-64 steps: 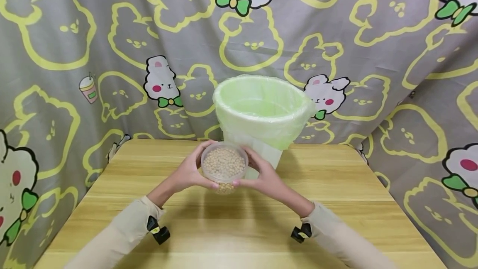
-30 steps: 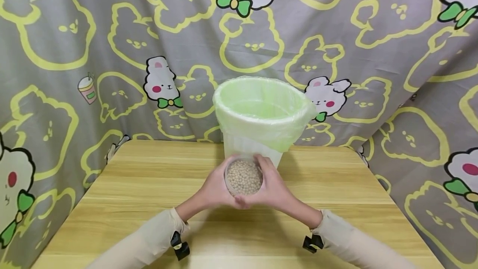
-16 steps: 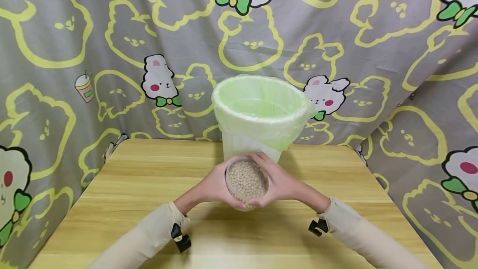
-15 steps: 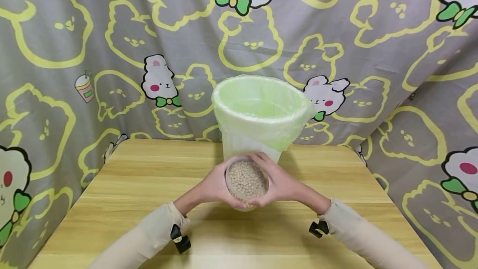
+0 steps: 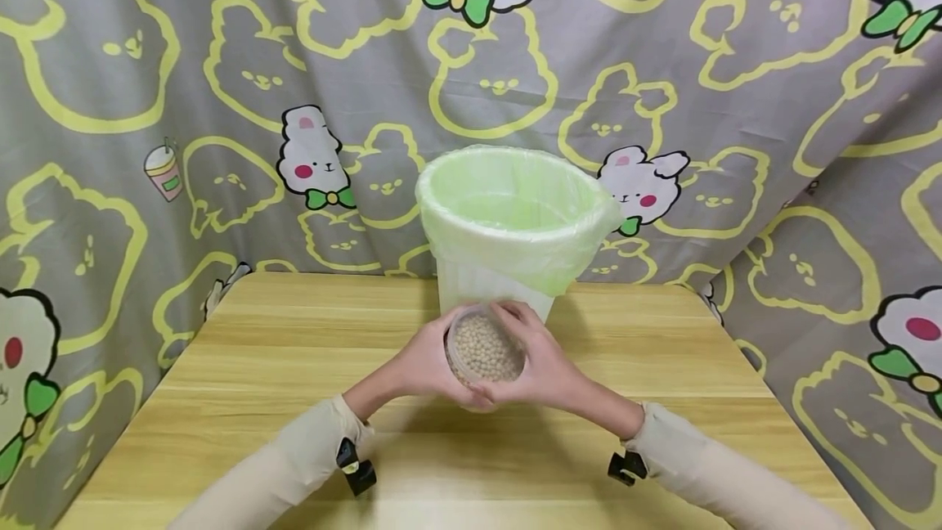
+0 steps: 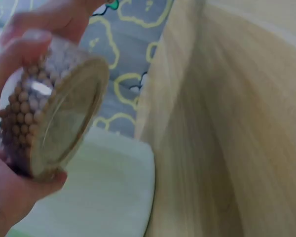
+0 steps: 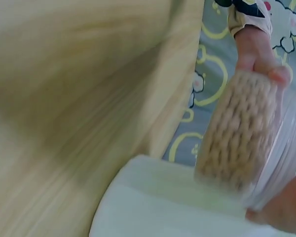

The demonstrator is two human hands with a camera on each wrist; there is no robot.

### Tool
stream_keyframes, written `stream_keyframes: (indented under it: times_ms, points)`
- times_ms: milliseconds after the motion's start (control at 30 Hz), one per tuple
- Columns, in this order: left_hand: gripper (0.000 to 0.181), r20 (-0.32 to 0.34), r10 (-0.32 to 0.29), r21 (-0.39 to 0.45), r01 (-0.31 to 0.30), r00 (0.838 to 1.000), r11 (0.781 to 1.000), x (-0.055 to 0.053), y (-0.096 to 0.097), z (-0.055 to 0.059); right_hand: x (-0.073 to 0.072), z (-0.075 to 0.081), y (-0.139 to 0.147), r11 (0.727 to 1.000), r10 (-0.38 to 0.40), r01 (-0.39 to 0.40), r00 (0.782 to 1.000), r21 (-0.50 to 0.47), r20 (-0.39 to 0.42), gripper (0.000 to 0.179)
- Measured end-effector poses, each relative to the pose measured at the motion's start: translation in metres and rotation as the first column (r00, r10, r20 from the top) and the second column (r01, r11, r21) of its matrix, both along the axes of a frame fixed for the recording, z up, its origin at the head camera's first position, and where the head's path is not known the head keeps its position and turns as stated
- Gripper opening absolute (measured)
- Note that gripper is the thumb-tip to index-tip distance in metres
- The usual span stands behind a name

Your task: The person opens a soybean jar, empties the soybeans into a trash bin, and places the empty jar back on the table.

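A clear round plastic jar (image 5: 486, 350) full of small beige bean-like balls is held up between both hands, above the table. My left hand (image 5: 429, 360) grips its left side and my right hand (image 5: 546, 360) grips its right side, the thumbs close together at the near edge. The jar's top tilts toward the head camera, so the balls show through it. In the left wrist view the base of the jar (image 6: 64, 113) is visible, off the table. Motion blurs the jar (image 7: 239, 133) in the right wrist view. Whether a lid covers it I cannot tell.
Just behind the hands stands a white bin (image 5: 471, 285) lined with a pale green bag (image 5: 515, 248), folded over its rim. It sits on the wooden table (image 5: 294, 334), near the back edge. A patterned grey curtain (image 5: 383, 88) hangs behind and at both sides.
From two seconds to one second ago, both hands brought the jar nearer the person and slightly right. Since then it stays about in place, turning and tilting a little in the hands.
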State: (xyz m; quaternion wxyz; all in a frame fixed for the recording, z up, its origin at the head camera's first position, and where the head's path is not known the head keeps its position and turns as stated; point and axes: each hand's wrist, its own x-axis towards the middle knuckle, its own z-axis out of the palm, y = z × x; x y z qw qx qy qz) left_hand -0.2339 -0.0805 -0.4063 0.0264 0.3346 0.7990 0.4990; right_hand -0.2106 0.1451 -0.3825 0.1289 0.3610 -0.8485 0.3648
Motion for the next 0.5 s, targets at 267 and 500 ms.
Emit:
stream_keyframes:
  times_ms: [267, 500]
  points:
    - [0.112, 0.007, -0.142, -0.043, 0.142, 0.990, 0.989, -0.002, -0.007, 0.005, -0.011, 0.010, 0.018, 0.949, 0.239, -0.216, 0.968, 0.231, -0.077, 0.111]
    - [0.115, -0.066, 0.052, -0.083, -0.057, 0.996, 0.995, 0.013, 0.000, 0.003, 0.016, 0.012, 0.003, 0.954, -0.085, 0.039, 0.986, 0.298, 0.142, 0.110]
